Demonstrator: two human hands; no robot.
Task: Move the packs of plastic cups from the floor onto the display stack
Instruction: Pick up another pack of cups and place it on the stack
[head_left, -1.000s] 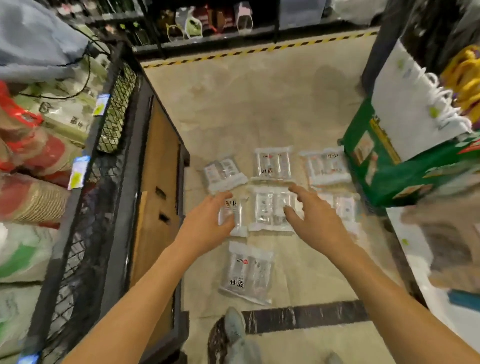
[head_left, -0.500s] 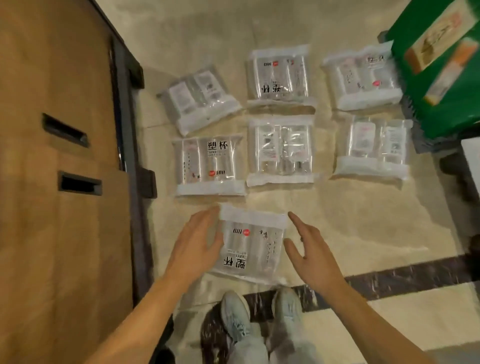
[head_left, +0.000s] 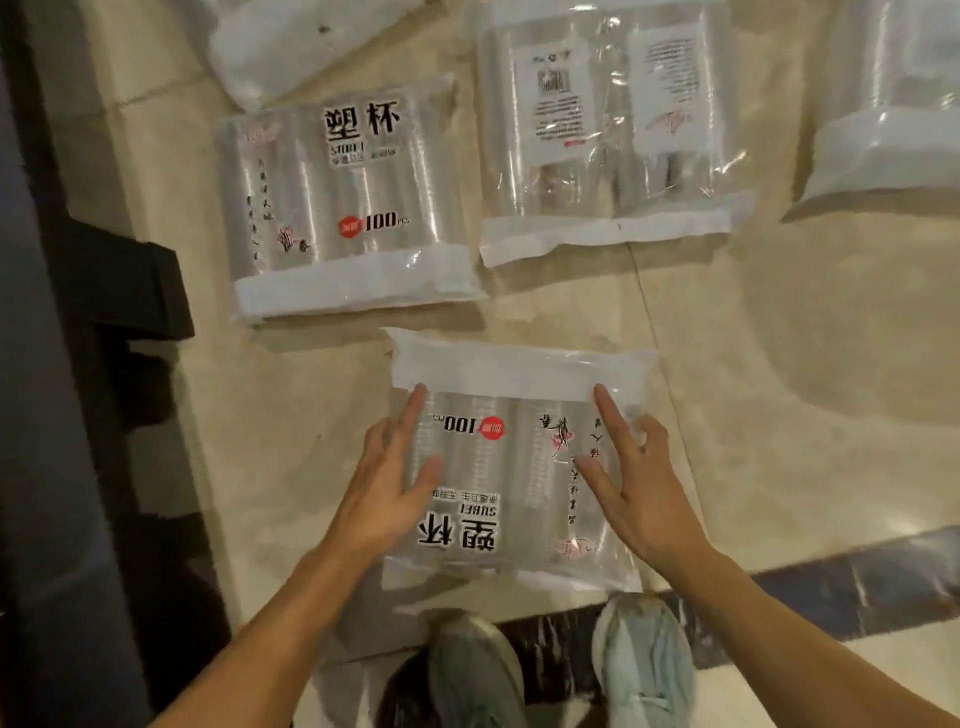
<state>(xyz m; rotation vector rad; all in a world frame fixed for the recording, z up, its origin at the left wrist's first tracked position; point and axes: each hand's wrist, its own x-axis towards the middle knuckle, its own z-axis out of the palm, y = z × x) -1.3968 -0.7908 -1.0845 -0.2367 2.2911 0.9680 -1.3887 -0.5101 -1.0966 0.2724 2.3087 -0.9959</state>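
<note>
On floor (head_left: 779, 364), 6 o'clock: pack (head_left: 519, 366) of stacked clear cups (head_left: 524, 467), pressed between left hand (head_left: 384, 488) and right hand (head_left: 641, 499), fingers (head_left: 415, 410) straight. Second pack (head_left: 343, 208) at 11, third pack (head_left: 602, 130) at 1.

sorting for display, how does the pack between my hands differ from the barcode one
The near pack lies front up, with its 100 pcs print; the barcode pack lies back up. The near pack's white band is at its far end, the barcode pack's at its near end. The left hand and right hand touch the near pack, nothing the barcode pack. Both are clear bags on the floor.
</note>
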